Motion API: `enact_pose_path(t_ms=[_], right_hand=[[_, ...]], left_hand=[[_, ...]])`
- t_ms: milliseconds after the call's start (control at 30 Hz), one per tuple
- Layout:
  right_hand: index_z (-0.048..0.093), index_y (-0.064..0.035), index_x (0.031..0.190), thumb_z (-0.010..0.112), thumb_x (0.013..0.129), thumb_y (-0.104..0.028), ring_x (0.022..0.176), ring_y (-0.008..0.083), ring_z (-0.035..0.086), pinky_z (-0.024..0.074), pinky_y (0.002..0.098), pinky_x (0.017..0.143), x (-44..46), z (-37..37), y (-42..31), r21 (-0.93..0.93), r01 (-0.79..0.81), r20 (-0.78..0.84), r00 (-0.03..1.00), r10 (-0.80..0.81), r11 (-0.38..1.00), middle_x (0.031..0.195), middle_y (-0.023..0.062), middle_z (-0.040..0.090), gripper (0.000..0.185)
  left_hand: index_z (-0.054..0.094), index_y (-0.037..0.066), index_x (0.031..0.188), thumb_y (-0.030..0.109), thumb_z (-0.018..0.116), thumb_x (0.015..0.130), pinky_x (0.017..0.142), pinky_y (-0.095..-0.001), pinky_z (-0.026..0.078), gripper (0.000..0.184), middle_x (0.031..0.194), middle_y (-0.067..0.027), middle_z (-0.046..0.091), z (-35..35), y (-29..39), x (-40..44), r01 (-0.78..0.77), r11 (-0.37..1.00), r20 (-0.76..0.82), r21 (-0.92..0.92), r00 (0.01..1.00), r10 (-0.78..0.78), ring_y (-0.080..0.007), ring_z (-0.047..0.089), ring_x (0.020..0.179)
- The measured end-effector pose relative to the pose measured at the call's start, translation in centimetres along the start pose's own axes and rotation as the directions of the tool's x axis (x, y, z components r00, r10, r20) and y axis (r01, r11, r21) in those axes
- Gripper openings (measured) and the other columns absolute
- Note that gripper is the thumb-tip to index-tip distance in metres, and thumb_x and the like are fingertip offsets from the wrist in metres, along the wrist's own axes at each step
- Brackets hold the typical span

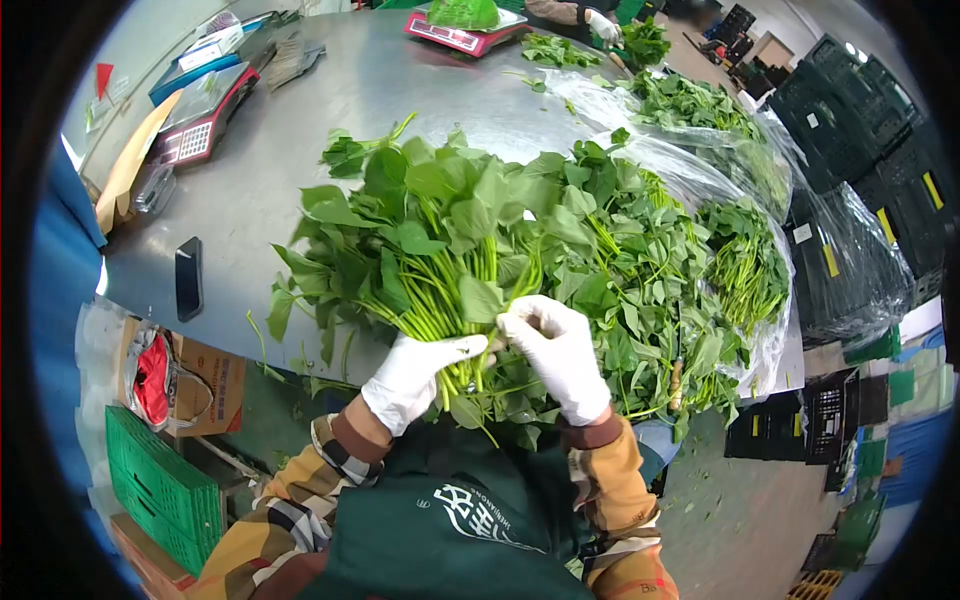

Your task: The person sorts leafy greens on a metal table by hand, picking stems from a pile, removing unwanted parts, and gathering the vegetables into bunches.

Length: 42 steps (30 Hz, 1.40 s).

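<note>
A large bunch of leafy greens (440, 240) is held over the near edge of the metal table, its leaves pointing away from me and its stems toward me. My left hand (415, 378), in a white glove, is wrapped round the lower stems. To its right, my right hand (558, 350), also gloved, has its fingers pinched together at the stems on the bunch's right side; what lies between the fingertips is too small to name. More loose greens (650, 280) are heaped beside the bunch on the right, partly on clear plastic film (690, 165).
A phone (188, 279) lies on the metal table (290, 140) at left, near a scale (195, 135). Another scale (460, 38) stands at the far side, near a co-worker's gloved hand (604, 27). A wooden-handled tool (676, 385) rests among the greens. Crates (850, 110) are stacked at right.
</note>
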State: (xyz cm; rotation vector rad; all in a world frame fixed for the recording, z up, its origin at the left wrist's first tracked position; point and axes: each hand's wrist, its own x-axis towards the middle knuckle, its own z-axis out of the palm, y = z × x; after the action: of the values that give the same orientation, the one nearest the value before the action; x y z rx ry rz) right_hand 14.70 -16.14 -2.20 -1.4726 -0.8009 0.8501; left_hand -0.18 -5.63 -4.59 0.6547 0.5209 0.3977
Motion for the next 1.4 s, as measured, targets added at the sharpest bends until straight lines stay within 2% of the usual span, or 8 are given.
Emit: enact_pose_path(t_ms=[300, 433, 600, 700, 800, 967, 1033, 1400], right_hand=[[0.066, 0.0005, 0.093, 0.068, 0.087, -0.009, 0.077, 0.0056, 0.057, 0.0469, 0.0224, 0.072, -0.4, -2.5, -0.5, -0.085, 0.018, 0.061, 0.998, -0.013, 0.996, 0.083, -0.0002, 0.065, 0.012], [0.07, -0.0012, 0.096, 0.072, 0.084, -0.02, 0.078, 0.0111, 0.065, 0.0505, 0.0262, 0.075, -0.7, -7.5, -0.4, -0.522, -0.076, 0.151, 0.972, 0.179, 0.849, 0.085, 0.0069, 0.071, 0.022], [0.07, -0.0024, 0.1, 0.066, 0.088, -0.014, 0.071, 0.0142, 0.062, 0.0481, 0.0253, 0.069, 5.4, -12.7, 2.8, -0.438, -0.003, -0.379, 0.908, -0.181, 0.899, 0.083, 0.0109, 0.069, 0.017], [0.072, -0.0122, 0.094, 0.069, 0.081, -0.017, 0.081, 0.0255, 0.063, 0.0504, 0.0353, 0.073, 9.1, -16.4, 7.5, -0.869, -0.037, -0.353, 0.746, -0.565, 0.493, 0.088, 0.0093, 0.065, 0.013], [0.073, -0.0159, 0.091, 0.071, 0.077, -0.023, 0.09, 0.0294, 0.062, 0.0498, 0.0401, 0.079, 8.9, -17.3, 8.0, -0.924, -0.382, -0.375, 0.89, -0.259, 0.022, 0.093, 0.0089, 0.064, 0.016], [0.072, -0.0085, 0.101, 0.07, 0.08, -0.022, 0.081, 0.0236, 0.065, 0.0501, 0.036, 0.074, 7.9, -19.1, 6.5, -0.874, -0.102, -0.316, 0.862, -0.397, 0.475, 0.091, 0.0097, 0.069, 0.025], [0.071, 0.0005, 0.101, 0.068, 0.085, -0.019, 0.071, 0.0135, 0.063, 0.0493, 0.0284, 0.067, 6.7, -17.1, 2.6, -0.22, -0.025, -0.482, 0.872, -0.087, 0.975, 0.087, 0.0069, 0.071, 0.025], [0.07, 0.0021, 0.086, 0.063, 0.091, -0.023, 0.051, 0.0097, 0.059, 0.0444, 0.023, 0.047, 3.5, -17.6, 1.7, -0.341, -0.323, -0.38, 0.906, 0.185, 0.883, 0.064, 0.0073, 0.067, 0.027]], left_hand=[[0.061, -0.005, 0.104, -0.006, 0.06, 0.081, 0.074, -0.0289, 0.051, 0.023, 0.087, -0.0101, 0.066, -2.3, 1.3, 0.8, -0.064, 0.996, 0.029, 0.061, 0.998, 0.062, -0.0189, 0.063, 0.079], [0.052, -0.003, 0.121, 0.003, 0.063, 0.089, 0.085, -0.0327, 0.049, 0.034, 0.111, -0.0079, 0.057, -3.8, 3.5, 1.7, -0.227, 0.893, -0.064, -0.389, 0.973, 0.22, -0.0157, 0.058, 0.087], [0.042, 0.004, 0.134, 0.001, 0.065, 0.085, 0.089, -0.0341, 0.047, 0.054, 0.1, -0.0038, 0.059, -3.7, 2.5, 1.4, -0.036, 0.837, 0.153, -0.546, 0.978, 0.142, -0.0144, 0.058, 0.086], [0.051, 0.004, 0.119, -0.003, 0.058, 0.083, 0.085, -0.0367, 0.048, 0.037, 0.098, -0.0059, 0.059, -4.3, -0.7, 1.8, 0.097, 0.906, 0.126, -0.413, 0.991, -0.048, -0.0171, 0.059, 0.084], [0.051, 0.001, 0.121, -0.001, 0.057, 0.086, 0.086, -0.0368, 0.049, 0.035, 0.098, -0.0069, 0.059, -4.7, -1.5, 2.0, 0.104, 0.932, 0.086, -0.348, 0.993, -0.078, -0.0191, 0.06, 0.084], [0.04, -0.002, 0.137, 0.002, 0.055, 0.089, 0.088, -0.0354, 0.049, 0.05, 0.098, -0.005, 0.059, -4.5, -0.3, 1.9, 0.094, 0.908, 0.137, -0.408, 0.99, -0.041, -0.0169, 0.059, 0.087], [0.036, -0.003, 0.14, 0.004, 0.056, 0.09, 0.088, -0.0351, 0.049, 0.054, 0.098, -0.0045, 0.059, -4.3, -0.3, 2.1, 0.107, 0.895, 0.172, -0.434, 0.985, -0.035, -0.0162, 0.059, 0.087], [0.048, -0.001, 0.127, 0.007, 0.058, 0.089, 0.087, -0.0424, 0.051, 0.04, 0.1, -0.0094, 0.064, -5.1, -0.2, 2.2, 0.175, 0.866, 0.223, -0.468, 0.972, -0.076, -0.0231, 0.063, 0.092]])
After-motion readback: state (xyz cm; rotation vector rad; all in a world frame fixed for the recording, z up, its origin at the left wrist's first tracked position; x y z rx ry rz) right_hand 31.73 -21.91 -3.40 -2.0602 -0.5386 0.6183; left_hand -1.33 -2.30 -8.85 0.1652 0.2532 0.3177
